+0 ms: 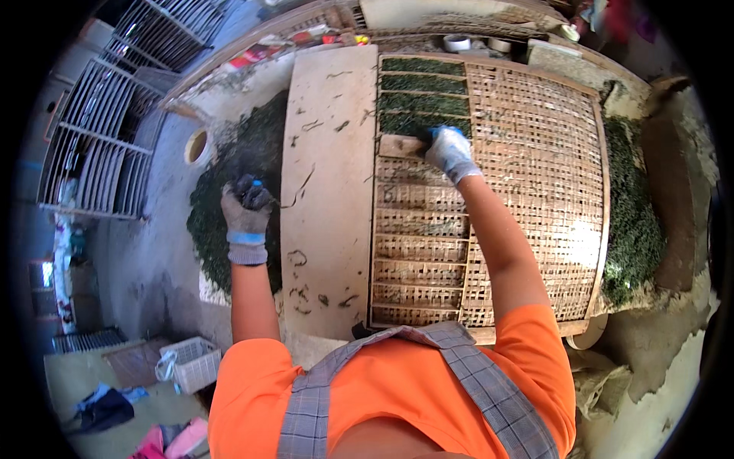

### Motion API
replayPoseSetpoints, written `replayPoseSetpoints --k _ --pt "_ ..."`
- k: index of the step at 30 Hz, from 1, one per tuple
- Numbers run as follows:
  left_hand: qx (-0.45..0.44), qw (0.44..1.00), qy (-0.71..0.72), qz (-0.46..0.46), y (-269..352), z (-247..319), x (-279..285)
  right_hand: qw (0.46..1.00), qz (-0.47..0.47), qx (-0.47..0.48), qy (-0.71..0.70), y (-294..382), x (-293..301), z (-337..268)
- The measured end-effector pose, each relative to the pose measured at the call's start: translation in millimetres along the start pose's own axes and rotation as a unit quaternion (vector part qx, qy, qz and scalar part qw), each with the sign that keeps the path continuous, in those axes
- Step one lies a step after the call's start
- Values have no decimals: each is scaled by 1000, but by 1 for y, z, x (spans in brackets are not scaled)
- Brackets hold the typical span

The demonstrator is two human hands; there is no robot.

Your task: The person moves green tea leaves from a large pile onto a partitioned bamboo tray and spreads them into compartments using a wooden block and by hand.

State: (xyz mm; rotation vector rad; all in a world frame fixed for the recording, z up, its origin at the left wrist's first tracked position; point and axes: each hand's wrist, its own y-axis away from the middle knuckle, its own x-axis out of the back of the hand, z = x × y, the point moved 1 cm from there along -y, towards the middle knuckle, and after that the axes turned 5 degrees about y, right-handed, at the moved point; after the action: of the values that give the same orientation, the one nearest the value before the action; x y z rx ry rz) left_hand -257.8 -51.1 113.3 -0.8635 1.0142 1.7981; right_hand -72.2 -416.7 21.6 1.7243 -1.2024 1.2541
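Observation:
A woven bamboo tray (533,172) in a wooden frame lies before me, with thin slats across its left part. The far slots hold dark green seaweed-like shreds (424,86); the nearer ones show bare weave. My right hand (453,154), in a whitish glove with blue at the fingers, is on the right end of a short wooden board (400,146) lying across the slots. My left hand (248,209), in a grey glove with dark fingers, is over a dark green heap (212,229); whether it holds any of it cannot be told. A pale flat board (330,172) lies between heap and tray.
Another green heap (633,218) lies right of the tray. Tape rolls (457,42) stand beyond its far edge. Metal racks (94,137) and a round tub (198,146) stand at the left. A plastic basket (195,364) and clothes are at the lower left. Loose shreds dot the pale board.

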Motion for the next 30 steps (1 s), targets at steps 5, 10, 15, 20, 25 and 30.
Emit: replayPoseSetpoints --k 5,10,15,20,25,30 --pt "-86 981 -59 163 73 25 46 999 2 -30 39 10 5 -28" --pt "-79 992 -102 4 72 66 73 958 241 155 -8 96 -19 -136" --pt "-123 847 -504 117 26 117 137 954 114 273 -37 226 -106 -223" --pt "-50 938 -288 184 34 158 298 984 59 170 16 257 -206 -321" --pt "132 821 -536 142 121 125 432 946 -91 288 114 217 -262 -439" --pt "278 909 -290 108 158 66 473 901 -206 243 294 133 -250 -514"
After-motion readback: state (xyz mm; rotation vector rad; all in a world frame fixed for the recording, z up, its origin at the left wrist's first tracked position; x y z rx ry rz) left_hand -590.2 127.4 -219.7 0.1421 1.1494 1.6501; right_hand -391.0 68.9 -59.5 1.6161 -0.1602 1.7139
